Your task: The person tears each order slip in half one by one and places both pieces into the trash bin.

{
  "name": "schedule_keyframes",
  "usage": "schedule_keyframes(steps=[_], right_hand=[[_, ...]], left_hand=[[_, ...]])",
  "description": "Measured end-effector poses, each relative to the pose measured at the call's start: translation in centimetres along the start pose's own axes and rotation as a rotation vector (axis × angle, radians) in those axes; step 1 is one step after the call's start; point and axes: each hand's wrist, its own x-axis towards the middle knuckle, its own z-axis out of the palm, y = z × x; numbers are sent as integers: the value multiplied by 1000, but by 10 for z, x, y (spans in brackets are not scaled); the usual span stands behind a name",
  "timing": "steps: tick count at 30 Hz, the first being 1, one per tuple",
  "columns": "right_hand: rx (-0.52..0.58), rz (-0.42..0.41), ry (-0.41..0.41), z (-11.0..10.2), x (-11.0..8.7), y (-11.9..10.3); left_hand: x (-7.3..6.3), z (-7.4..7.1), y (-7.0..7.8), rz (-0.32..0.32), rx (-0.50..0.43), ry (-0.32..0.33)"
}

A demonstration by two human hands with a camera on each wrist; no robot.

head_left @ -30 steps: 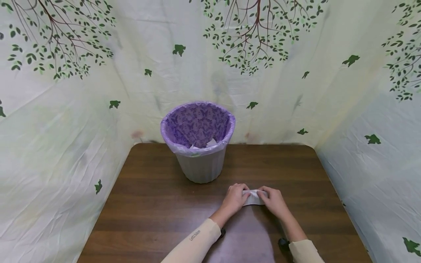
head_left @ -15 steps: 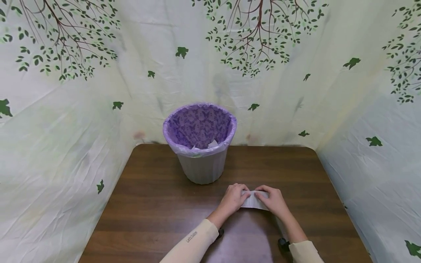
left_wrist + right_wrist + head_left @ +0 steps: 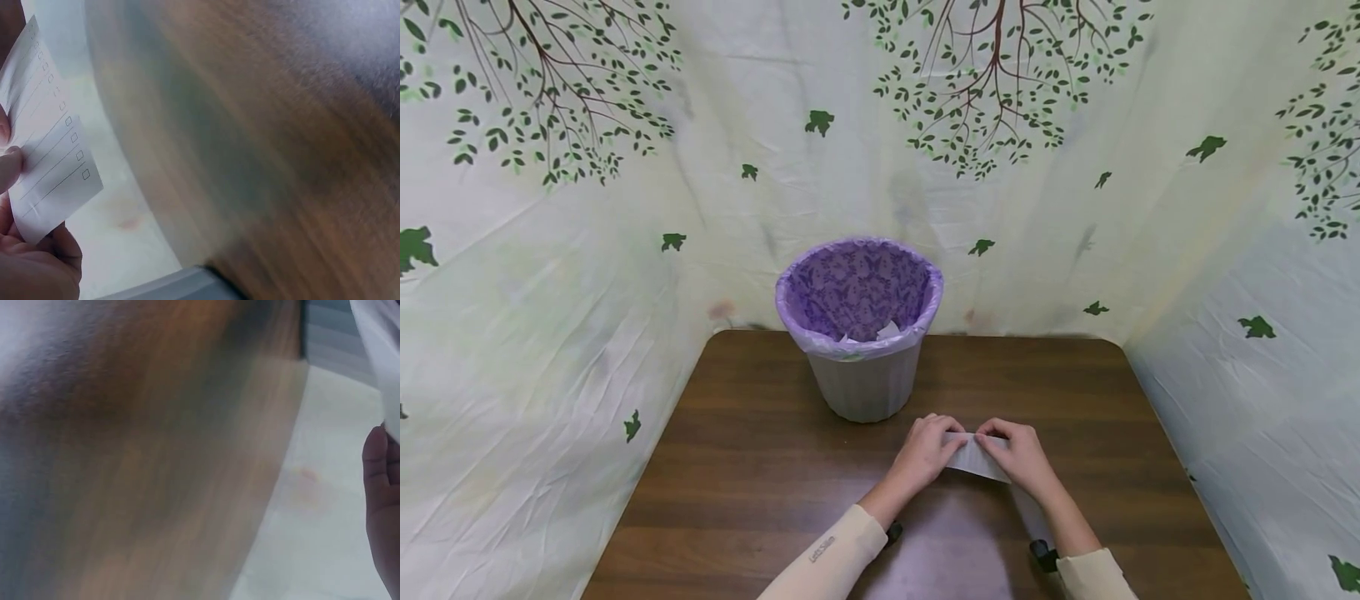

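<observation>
A sheet of lined paper (image 3: pixel 976 460) is held up between both hands over the table. Printed lines and a row of small checkboxes show on the paper (image 3: pixel 56 144) in the left wrist view. My left hand (image 3: pixel 922 450) pinches its top edge left of the middle, thumb in front. Close beside it, my right hand (image 3: pixel 1018 452) pinches the same edge with thumb and fingers. The two thumbs nearly meet at the middle of the edge. In the right wrist view, part of the right hand (image 3: pixel 384 506) shows under the paper's edge (image 3: pixel 382 350).
A grey bin (image 3: pixel 865 387) with a purple liner (image 3: pixel 859 287) stands at the back of the brown wooden table (image 3: pixel 760 467), left of the hands. White paper scraps (image 3: pixel 887 330) lie inside it. A leaf-printed cloth (image 3: pixel 715 200) hangs behind and at both sides.
The hands have drawn a little closer together along the paper's top edge. The paper, creased before, now hangs flatter with its lower edge slanting down to the right.
</observation>
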Motion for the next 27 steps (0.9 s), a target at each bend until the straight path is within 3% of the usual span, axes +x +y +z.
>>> schedule_keyframes(steps=[8,15,27], right_hand=[[16,-106,18,-2,4,-15],[31,-139,31,-2,7,-29],[62,-215,36,0,8,-56]], left_hand=[[-3,-17,3,1,-43,19],[-9,-31,3,27,-51,44],[-21,-58,2,143,-76,122]])
